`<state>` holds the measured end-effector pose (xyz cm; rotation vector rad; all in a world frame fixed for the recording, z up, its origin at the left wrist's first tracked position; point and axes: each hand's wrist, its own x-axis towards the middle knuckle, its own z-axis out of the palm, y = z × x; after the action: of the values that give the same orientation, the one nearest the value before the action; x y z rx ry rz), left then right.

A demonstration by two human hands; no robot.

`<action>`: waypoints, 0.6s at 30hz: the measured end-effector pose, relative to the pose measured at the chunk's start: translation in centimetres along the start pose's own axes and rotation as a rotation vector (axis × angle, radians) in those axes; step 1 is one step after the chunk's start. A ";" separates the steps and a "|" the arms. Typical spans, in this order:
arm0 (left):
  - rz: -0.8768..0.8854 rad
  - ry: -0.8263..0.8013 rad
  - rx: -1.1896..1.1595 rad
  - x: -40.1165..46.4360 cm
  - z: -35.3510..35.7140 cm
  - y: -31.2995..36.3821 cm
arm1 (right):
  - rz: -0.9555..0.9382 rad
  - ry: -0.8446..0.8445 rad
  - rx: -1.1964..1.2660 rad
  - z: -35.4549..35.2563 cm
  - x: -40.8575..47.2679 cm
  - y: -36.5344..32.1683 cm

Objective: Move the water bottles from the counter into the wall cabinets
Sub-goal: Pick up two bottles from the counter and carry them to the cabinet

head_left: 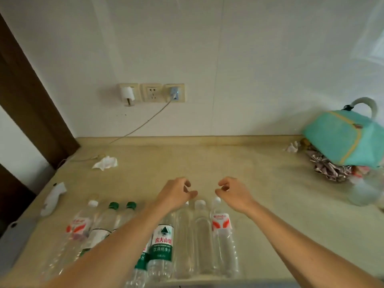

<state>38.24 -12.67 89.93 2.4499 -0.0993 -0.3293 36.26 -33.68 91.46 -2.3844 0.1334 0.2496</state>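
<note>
Both bare forearms reach out over a row of clear water bottles (162, 242) standing upright side by side along the near edge of the tabletop (259, 163), caps up, long axes vertical. Green caps sit toward the left, white caps toward the right. Left hand (175, 191) and right hand (233, 191) hover just above the caps, fingers (192, 194) loosely curled and holding nothing. Farther back lie a crumpled tissue (106, 162) and a white cloth (53, 197). At the right stands a teal bag (345, 138). Wall sockets (151, 92) with a cable (141, 124) sit behind.
</note>
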 end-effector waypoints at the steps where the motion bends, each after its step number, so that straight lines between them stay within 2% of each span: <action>1: -0.026 -0.021 0.021 0.5 1.0 -0.4 | 0.027 -0.023 -0.015 0.7 0.4 1.1; 7: -0.039 -0.031 0.332 4.0 5.5 -1.3 | 0.158 -0.126 0.061 3.5 3.9 5.4; 12: -0.079 -0.135 0.430 5.7 8.7 -1.4 | 0.272 -0.218 0.261 5.5 6.4 7.3; 15: -0.094 -0.161 0.428 6.0 9.2 -1.1 | 0.340 -0.211 0.371 6.1 7.4 8.0; 18: -0.120 -0.228 0.407 6.5 8.2 -0.6 | 0.329 -0.195 0.437 5.9 7.9 8.3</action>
<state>42.32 -18.17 81.99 2.8167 -0.1278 -0.7004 41.72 -36.01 80.04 -1.8844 0.4424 0.5462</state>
